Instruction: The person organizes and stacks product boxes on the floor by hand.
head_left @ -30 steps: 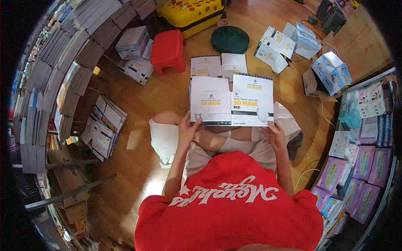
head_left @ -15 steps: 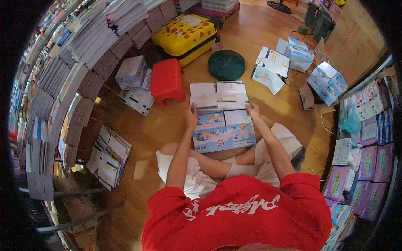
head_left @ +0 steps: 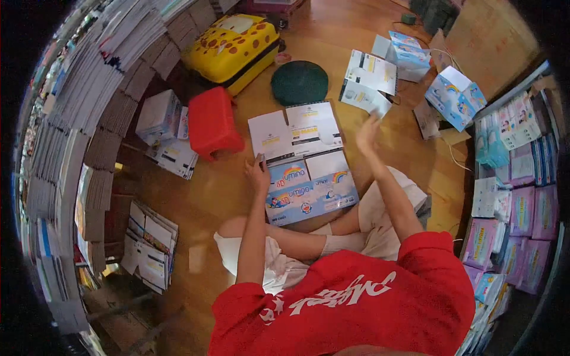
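Wooden floor (head_left: 202, 196) fills the middle of the view, and a person in a red shirt sits on it with legs crossed. Tall stacks of flat cardboard (head_left: 101, 77) curve along the left side, and shelves of pink packs (head_left: 522, 213) line the right. A yellow suitcase (head_left: 231, 50) lies near the top, with a red stool (head_left: 211, 121) just below and left of it. In front of the person's knees lie the white flat cartons (head_left: 297, 130), spread side by side. The blue flat cartons (head_left: 312, 193) lie nearer the body and touch the lower edge of the white ones. A dark green round cushion (head_left: 300, 83) sits just beyond the white cartons. To the right of the cushion stand two folded white boxes (head_left: 368, 80).

The left hand (head_left: 258, 173) rests where the white and blue cartons meet at their left edge. Its fingers are bent down onto the card, and I cannot tell whether they pinch it. The right hand (head_left: 367, 129) is lifted above the floor just below the folded white boxes. It is blurred, holds nothing, and its fingers are loosely spread.
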`<control>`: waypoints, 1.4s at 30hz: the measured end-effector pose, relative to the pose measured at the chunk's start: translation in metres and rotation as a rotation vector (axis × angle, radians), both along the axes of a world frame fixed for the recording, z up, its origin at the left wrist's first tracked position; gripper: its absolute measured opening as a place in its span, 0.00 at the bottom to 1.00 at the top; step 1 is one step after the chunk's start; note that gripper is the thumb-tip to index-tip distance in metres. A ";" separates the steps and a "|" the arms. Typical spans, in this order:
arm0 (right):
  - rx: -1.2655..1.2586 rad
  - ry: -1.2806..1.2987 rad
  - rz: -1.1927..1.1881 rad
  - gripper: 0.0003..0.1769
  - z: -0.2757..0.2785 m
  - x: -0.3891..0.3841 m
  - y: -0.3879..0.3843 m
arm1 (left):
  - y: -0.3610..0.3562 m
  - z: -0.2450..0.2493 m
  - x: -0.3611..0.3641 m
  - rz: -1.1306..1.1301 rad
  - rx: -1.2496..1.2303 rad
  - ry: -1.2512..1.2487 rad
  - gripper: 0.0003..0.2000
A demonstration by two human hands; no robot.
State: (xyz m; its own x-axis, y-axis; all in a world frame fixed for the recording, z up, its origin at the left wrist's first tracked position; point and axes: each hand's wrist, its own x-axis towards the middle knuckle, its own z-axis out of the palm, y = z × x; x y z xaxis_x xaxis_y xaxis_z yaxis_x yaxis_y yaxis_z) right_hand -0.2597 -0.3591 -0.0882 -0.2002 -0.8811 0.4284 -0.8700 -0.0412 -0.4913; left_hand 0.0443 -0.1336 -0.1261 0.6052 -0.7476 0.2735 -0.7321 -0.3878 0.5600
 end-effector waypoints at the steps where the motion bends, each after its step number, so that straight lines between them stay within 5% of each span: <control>1: -0.049 -0.217 -0.084 0.43 0.037 -0.008 -0.010 | -0.002 -0.006 0.003 0.014 -0.042 0.021 0.20; 3: -0.042 -0.161 0.002 0.43 -0.010 -0.057 -0.075 | -0.004 0.004 0.001 0.045 -0.100 0.058 0.21; 6: 0.310 -0.546 0.406 0.41 -0.024 -0.112 -0.128 | -0.004 0.033 -0.010 0.069 -0.154 0.112 0.22; 7: 0.457 -0.867 0.495 0.31 0.027 -0.108 -0.100 | -0.003 0.028 -0.009 0.060 -0.169 0.132 0.23; 11: 0.391 -0.759 0.463 0.14 0.059 -0.108 -0.099 | 0.006 0.022 -0.009 0.031 -0.273 0.177 0.22; 17: 0.030 -0.639 0.664 0.15 0.145 -0.134 -0.044 | 0.040 0.090 -0.034 -0.051 -0.383 0.356 0.25; 22: 0.335 -0.904 0.751 0.16 0.232 -0.150 0.036 | 0.047 0.179 -0.085 -0.436 -0.463 0.456 0.43; 26: 0.623 -0.972 0.952 0.14 0.233 -0.151 0.063 | 0.054 0.234 -0.127 -0.615 -0.488 0.594 0.54; 29: 0.703 -0.944 1.105 0.14 0.225 -0.141 0.079 | 0.067 0.263 -0.137 -0.686 -0.511 0.692 0.53; 32: 0.924 -0.957 1.227 0.19 0.201 -0.128 0.065 | 0.079 0.259 -0.126 -0.732 -0.445 0.453 0.50; 33: 0.954 -0.898 1.225 0.20 0.202 -0.122 0.069 | 0.088 0.261 -0.124 -0.644 -0.428 0.480 0.41; 35: 0.879 -0.596 1.095 0.20 0.211 -0.104 0.085 | 0.102 0.259 -0.121 -0.565 -0.373 0.450 0.35; 37: 0.737 -0.779 0.992 0.26 0.221 -0.085 0.115 | 0.107 0.247 -0.116 -0.476 -0.442 0.314 0.26; 39: 0.707 -0.938 0.840 0.35 0.245 -0.074 0.158 | 0.115 0.247 -0.117 -0.339 -0.376 0.551 0.25; 40: 0.561 -0.723 0.891 0.36 0.229 -0.073 0.169 | 0.119 0.246 -0.117 -0.268 -0.344 0.672 0.25; 42: 0.327 -0.350 0.986 0.38 0.175 -0.067 0.185 | 0.117 0.224 -0.109 -0.203 -0.343 0.519 0.24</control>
State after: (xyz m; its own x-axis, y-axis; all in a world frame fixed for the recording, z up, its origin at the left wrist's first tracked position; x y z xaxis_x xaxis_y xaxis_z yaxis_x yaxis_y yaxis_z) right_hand -0.3264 -0.1744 0.0866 0.5898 -0.7819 0.2020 -0.3364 -0.4653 -0.8188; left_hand -0.0645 -0.0162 0.0976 0.5787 -0.7834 0.2266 -0.3730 -0.0071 0.9278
